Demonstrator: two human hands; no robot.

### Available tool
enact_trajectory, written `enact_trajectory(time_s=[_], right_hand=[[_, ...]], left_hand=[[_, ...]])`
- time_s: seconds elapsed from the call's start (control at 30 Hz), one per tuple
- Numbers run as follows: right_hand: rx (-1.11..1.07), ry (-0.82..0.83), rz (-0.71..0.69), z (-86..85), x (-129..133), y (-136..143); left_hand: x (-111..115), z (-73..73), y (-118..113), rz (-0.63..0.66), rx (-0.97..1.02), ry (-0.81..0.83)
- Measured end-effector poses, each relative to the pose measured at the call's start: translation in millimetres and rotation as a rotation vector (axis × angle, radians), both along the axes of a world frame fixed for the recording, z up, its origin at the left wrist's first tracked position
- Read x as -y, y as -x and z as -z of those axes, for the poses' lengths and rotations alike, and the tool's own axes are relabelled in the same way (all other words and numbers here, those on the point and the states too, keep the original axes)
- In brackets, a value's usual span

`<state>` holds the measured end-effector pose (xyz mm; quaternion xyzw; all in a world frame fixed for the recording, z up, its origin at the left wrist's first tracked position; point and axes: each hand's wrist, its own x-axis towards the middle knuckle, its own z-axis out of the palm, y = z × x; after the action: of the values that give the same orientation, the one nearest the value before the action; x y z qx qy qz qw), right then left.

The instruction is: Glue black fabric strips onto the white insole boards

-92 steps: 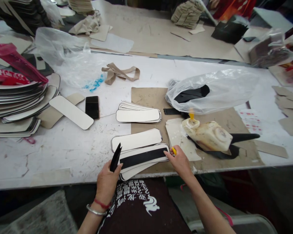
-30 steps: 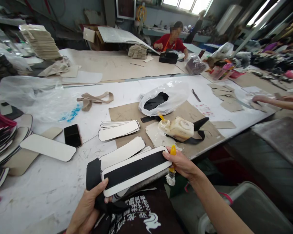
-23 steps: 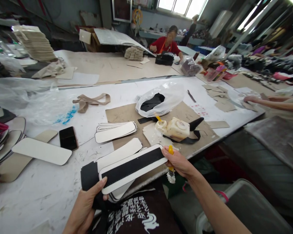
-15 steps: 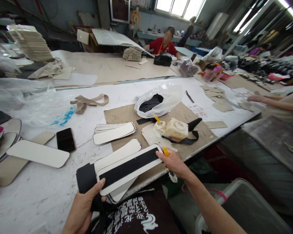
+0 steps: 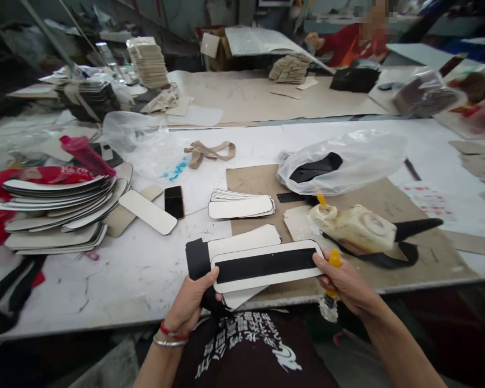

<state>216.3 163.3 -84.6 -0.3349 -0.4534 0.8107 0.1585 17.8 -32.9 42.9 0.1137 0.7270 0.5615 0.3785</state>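
Our left hand [image 5: 193, 296] pinches, thumb [image 5: 210, 277] laid on top and pointing inward, most of its fingers hidden beneath. Our right hand [image 5: 347, 277] grips likewise, thumb uppermost, fingers curled under. We hold the two apart, our left forearm [image 5: 157, 364] and right forearm [image 5: 400, 339] reaching forward and inward.

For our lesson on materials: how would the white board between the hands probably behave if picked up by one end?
The white board is probably fairly stiff: it spans left hand to right hand without visible sag. It looks light, being thin and pinched at its ends.
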Motion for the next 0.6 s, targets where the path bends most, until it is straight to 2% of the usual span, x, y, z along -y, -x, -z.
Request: enact_trajectory(time_s=[0.23,0.4,0.5,0.6], right_hand=[[-0.002,-0.004,-0.055,-1.1,-4,11],[-0.114,0.15,-0.092,-9.0,-2,23],[-0.208,0.258,-0.094,-14.2,1,30],[-0.213,0.205,-0.096,-18.3,3,36]], left_hand=[[6,-3.0,3,-0.09,-0.022,-0.042],[14,-3.1,10,-0.115,0.041,-0.094],[21,-2.9,15,-0.151,0.103,-0.067],[27,-3.9,21,-0.168,0.064,-0.01]])
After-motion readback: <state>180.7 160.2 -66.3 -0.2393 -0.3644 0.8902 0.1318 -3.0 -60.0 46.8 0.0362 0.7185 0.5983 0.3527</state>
